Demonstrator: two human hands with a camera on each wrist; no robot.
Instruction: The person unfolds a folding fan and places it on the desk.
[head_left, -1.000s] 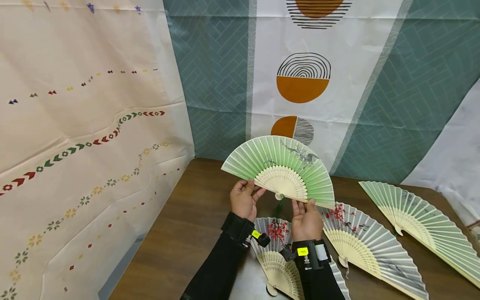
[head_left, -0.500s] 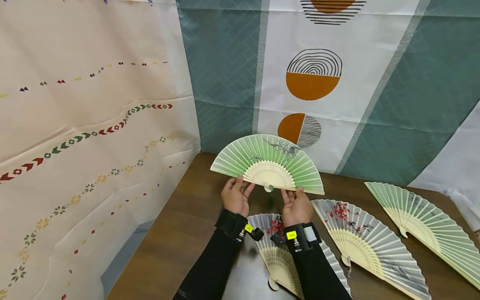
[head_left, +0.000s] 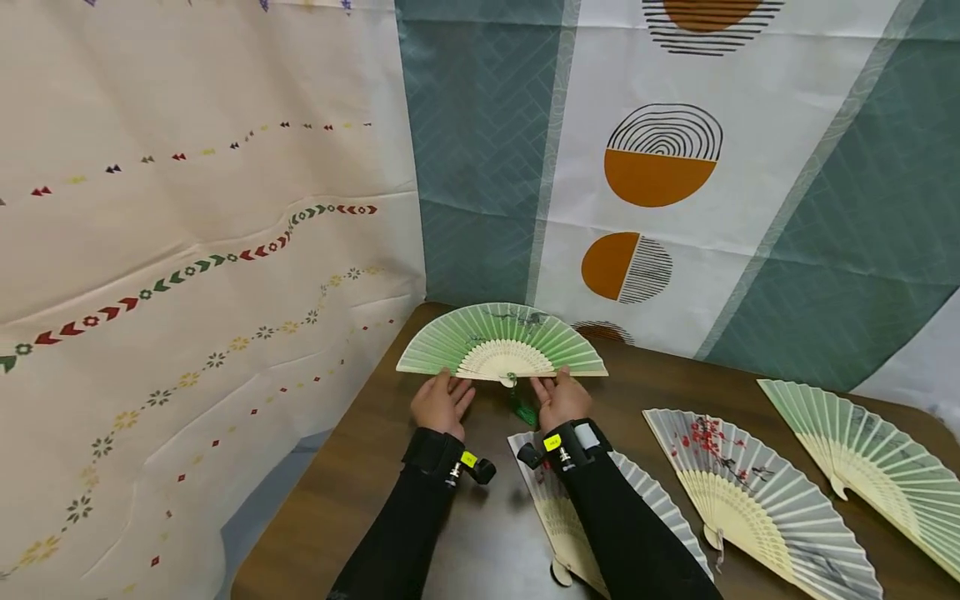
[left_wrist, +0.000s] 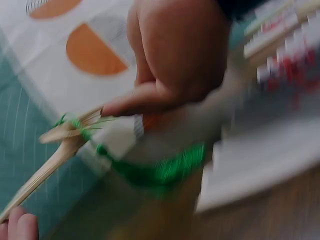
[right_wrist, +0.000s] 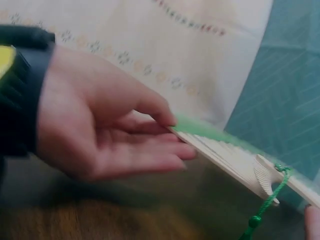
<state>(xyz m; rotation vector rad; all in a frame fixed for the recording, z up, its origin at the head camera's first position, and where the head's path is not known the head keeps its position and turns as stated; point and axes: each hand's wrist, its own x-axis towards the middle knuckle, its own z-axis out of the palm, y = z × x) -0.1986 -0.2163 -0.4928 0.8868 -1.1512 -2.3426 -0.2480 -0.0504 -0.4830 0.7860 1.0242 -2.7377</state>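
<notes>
A green folding fan (head_left: 506, 340), spread wide with a dark branch print and pale slatted ribs, is held over the table's back left part. My left hand (head_left: 441, 406) pinches its lower edge on the left; my right hand (head_left: 561, 402) pinches the same edge on the right. In the right wrist view the left hand (right_wrist: 110, 115) has its thumb on top of the edge and fingers beneath. The right hand (left_wrist: 175, 55) shows in the left wrist view. From the pivot hangs a green tassel (left_wrist: 165, 170). Whether the fan touches the tabletop is unclear.
On the brown table (head_left: 337, 483) lie a grey fan (head_left: 555, 508) partly under my right forearm, another grey fan with red blossoms (head_left: 757, 500), and a pale green fan (head_left: 862, 458) at far right. Patterned cloths (head_left: 480, 167) hang behind and at left.
Both hands have lowered the green fan and carried it left, tilting it flatter. The head view has turned slightly, and the fans on the table stay where they lie.
</notes>
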